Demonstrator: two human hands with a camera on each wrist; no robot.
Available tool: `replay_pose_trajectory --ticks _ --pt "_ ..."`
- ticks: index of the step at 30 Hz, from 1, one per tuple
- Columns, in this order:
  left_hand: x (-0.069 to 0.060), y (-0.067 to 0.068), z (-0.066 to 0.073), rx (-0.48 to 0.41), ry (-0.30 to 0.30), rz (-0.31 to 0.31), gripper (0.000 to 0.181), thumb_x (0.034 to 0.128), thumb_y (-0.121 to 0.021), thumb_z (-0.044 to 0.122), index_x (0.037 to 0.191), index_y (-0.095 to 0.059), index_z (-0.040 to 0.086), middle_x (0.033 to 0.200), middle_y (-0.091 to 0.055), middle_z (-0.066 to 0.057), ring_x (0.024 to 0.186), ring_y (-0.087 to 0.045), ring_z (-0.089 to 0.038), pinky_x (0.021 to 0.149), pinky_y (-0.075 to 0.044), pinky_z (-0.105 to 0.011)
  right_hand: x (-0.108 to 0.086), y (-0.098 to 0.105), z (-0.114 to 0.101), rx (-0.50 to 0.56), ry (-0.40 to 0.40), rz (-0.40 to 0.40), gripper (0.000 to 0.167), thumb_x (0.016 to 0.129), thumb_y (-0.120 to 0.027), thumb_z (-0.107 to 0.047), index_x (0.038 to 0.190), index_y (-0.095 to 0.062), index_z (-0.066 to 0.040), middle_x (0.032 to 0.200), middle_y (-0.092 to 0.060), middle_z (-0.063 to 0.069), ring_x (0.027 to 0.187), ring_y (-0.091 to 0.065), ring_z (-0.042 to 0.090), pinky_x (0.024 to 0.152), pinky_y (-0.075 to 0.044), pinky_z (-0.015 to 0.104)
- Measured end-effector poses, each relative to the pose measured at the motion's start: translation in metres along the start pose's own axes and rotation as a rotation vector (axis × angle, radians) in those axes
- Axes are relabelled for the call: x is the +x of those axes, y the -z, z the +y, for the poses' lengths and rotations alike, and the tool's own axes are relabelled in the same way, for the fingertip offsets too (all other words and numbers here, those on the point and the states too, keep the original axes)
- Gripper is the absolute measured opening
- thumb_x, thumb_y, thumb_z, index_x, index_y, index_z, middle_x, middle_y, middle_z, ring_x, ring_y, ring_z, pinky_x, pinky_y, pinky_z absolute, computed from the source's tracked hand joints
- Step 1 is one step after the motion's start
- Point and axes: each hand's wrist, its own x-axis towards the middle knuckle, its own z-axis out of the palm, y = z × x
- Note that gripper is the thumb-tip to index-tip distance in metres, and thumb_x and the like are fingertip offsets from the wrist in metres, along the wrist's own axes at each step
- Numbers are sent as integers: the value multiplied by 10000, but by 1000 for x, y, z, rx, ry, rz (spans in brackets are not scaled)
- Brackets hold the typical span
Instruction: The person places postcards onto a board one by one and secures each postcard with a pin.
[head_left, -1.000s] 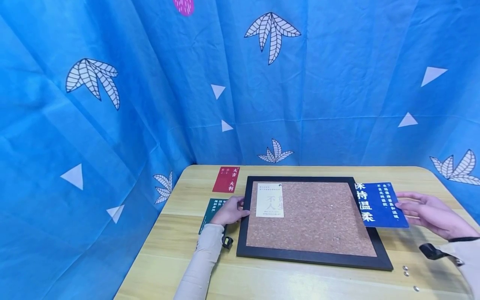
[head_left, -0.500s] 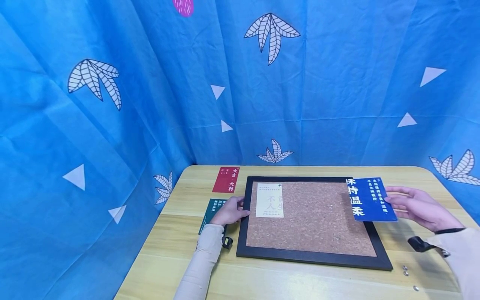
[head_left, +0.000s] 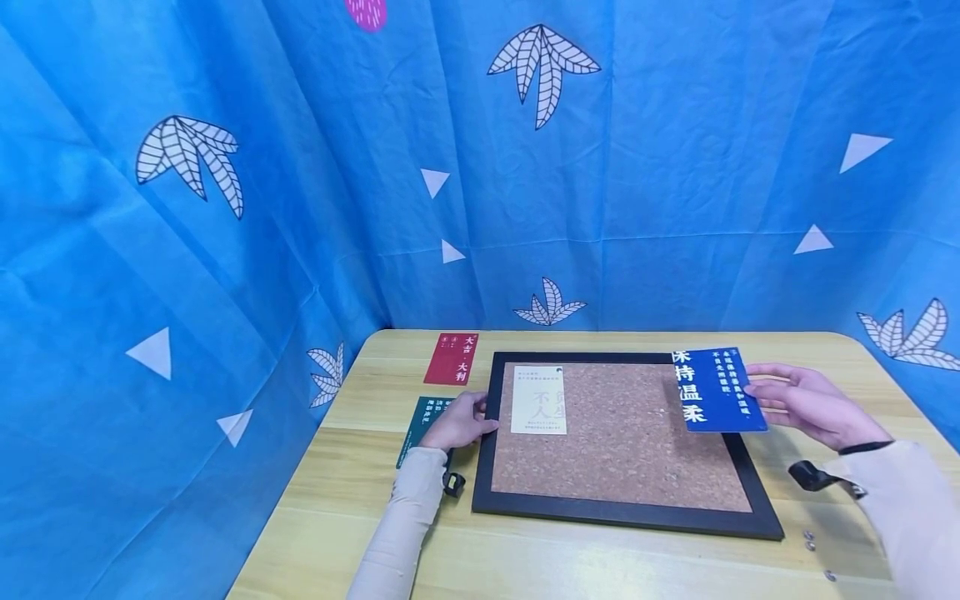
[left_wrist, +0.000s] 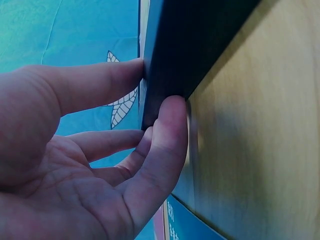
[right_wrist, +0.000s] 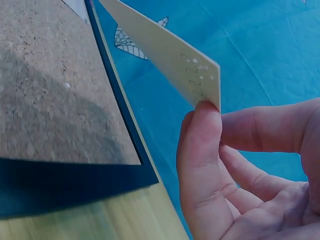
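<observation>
A cork board [head_left: 615, 454] with a black frame lies on the wooden table. My left hand [head_left: 453, 425] holds the board's left edge; in the left wrist view, its fingertips touch the dark frame [left_wrist: 175, 45]. Between thumb and fingers, my right hand [head_left: 813, 407] pinches the right edge of a blue card [head_left: 720, 392] with white Chinese characters. That card is raised above the board's right part and casts a shadow on the cork. From the right wrist, the card's pale back [right_wrist: 172, 57] shows. A cream card [head_left: 538, 400] lies on the board's upper left.
Left of the board lie a red card [head_left: 452, 360] and a green card [head_left: 420, 427], the latter partly covered by my left hand. Several small metal pieces [head_left: 809, 546] sit at the table's right front. A blue patterned curtain [head_left: 495, 192] hangs behind and at the left.
My right hand has moved left and away from me, carrying the blue card from the board's right edge further over the cork. The left hand stays on the frame.
</observation>
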Motion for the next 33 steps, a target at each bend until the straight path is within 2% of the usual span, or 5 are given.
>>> replay_pose_trajectory --ticks 6,11,16,22,33 --pt "1 0 -1 0 5 -1 623 963 -724 128 1518 -474 -7 1139 -614 -143 666 -616 -162 585 -533 -267 9 -13 -4 -79 -20 11 247 1051 -584 -123 1277 -504 -183 1005 -742 -118 910 -747 93 809 -633 286" --pt "0 1 1 2 4 -2 616 963 -727 136 1511 -484 -6 1124 -615 -140 668 -619 -168 589 -531 -277 19 -24 -9 -139 -27 18 465 1052 -588 -153 1446 -383 -15 999 -729 -142 920 -740 70 824 -630 284" --pt "1 1 2 -5 18 -3 637 960 -733 139 1522 -470 -4 1153 -618 -144 674 -619 -170 603 -538 -283 26 -34 -12 -167 -25 9 583 1056 -577 -147 1516 -291 69 1001 -718 -142 908 -734 67 808 -629 273" --pt "-1 2 2 2 29 2 647 964 -730 151 1532 -459 2 1160 -617 -141 674 -622 -171 607 -533 -283 35 -46 -13 -200 -13 9 602 1059 -577 -177 1523 -286 73 1012 -697 -135 919 -718 74 820 -627 287" --pt "-2 2 4 9 31 4 646 969 -723 149 1537 -452 2 1148 -614 -136 661 -620 -171 601 -518 -282 50 -65 -13 -149 -5 -20 570 1040 -578 -95 1505 -309 94 966 -720 -102 810 -701 57 731 -613 250"
